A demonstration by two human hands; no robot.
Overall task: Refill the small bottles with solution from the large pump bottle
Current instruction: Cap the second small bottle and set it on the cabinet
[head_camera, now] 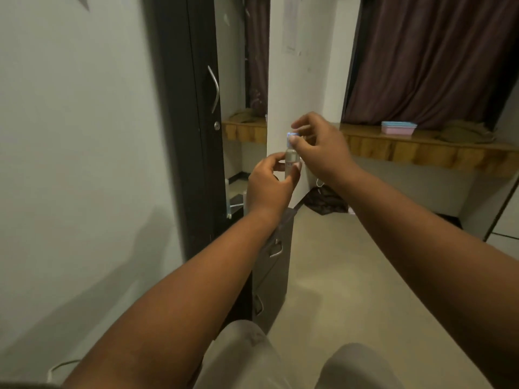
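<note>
A small clear bottle [290,161] is held upright in front of me at chest height. My left hand [269,186] is wrapped around its lower body. My right hand [320,147] pinches the pale blue cap [290,135] at the bottle's top with thumb and fingertips. The cap sits on the bottle's neck; I cannot tell whether it is screwed tight. The large pump bottle is not in view.
A dark cabinet door [196,122] with a metal handle stands at the left. A grey drawer unit [273,265] is below my left arm. A wooden shelf [421,150] at the right carries a pink and blue box [398,127]. Dark curtains hang behind.
</note>
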